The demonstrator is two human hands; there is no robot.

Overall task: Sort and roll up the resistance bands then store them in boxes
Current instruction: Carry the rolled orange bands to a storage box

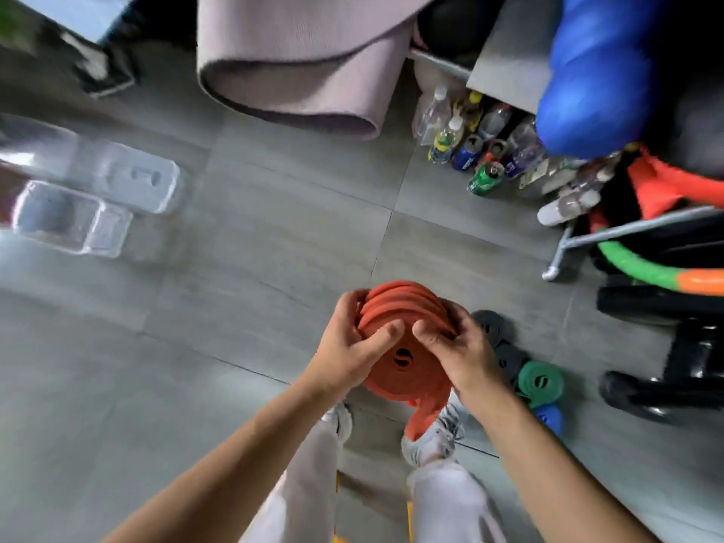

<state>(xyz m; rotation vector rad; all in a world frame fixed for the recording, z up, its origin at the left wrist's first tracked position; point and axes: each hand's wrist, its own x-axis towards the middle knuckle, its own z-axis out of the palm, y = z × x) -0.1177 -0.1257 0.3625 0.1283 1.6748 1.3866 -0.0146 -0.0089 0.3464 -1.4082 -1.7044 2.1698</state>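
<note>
Clear plastic boxes (72,219) sit blurred on the grey floor (274,237) at nine o'clock. At six, the left hand (348,354) and right hand (466,354) both curl their fingers (386,335) round a stack of orange rolled bands (403,307), held above the shoes (431,440). A black roll (489,327), green roll (542,380) and blue roll (550,419) lie just right, toward four o'clock.

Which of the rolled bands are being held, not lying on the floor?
The orange rolls, gripped between the left hand and the right hand. The black rolls, the green roll and the blue roll lie on the floor.
</note>
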